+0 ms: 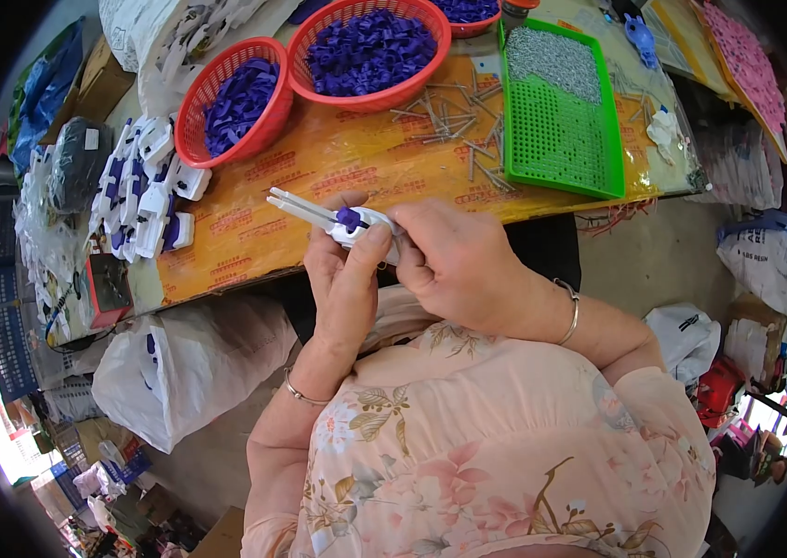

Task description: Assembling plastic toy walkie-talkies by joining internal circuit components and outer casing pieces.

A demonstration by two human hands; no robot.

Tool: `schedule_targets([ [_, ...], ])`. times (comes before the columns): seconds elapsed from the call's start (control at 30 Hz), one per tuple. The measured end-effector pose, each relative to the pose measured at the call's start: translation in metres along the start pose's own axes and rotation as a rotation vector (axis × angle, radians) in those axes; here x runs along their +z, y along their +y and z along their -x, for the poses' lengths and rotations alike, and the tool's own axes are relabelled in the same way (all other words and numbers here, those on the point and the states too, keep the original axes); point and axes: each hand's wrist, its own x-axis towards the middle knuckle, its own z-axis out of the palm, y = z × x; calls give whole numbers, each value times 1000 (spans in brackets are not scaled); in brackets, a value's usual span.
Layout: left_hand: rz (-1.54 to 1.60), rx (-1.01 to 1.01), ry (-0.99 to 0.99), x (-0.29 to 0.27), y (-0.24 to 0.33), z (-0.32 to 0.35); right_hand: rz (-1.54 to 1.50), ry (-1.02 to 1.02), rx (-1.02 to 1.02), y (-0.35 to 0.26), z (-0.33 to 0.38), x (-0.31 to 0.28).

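Observation:
In front of my body, above the table's near edge, I hold a white plastic piece with a purple part set in it. Two thin pale prongs stick out from it toward the left. My left hand is closed around it from below, its thumb pressed along the near side. The fingers of my right hand are bent and pinched at the piece's right end; anything small between them is hidden. Stacked white and purple pieces of a similar look lie at the table's left.
Red baskets of purple parts stand at the back. A green perforated tray holds small silvery parts. Loose metal pins lie on the orange-brown tabletop. Below the left edge hangs a white plastic bag.

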Motion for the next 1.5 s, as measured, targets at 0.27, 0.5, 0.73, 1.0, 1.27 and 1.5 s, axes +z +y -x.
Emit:
schedule_targets([
  [0.27, 14, 9, 17, 3, -1, -1, 123, -110, 38, -3, -2, -6],
  [0.5, 186, -45, 62, 8, 2, -6, -15, 173, -89, 14, 0, -4],
  [0.73, 110, -41, 77, 5, 0, -7, -371, 44, -300, 3, 8, -14],
  [1.0, 84, -44, 92, 6, -1, -7, -334, 8, -397, -2, 9, -8],
  [1.27, 71, -74, 118, 12, 4, -5, -264, -201, -361, -18, 5, -14],
  [1.5, 82, -113, 45, 10, 6, -3, -265, -185, -268, -18, -2, -22],
])
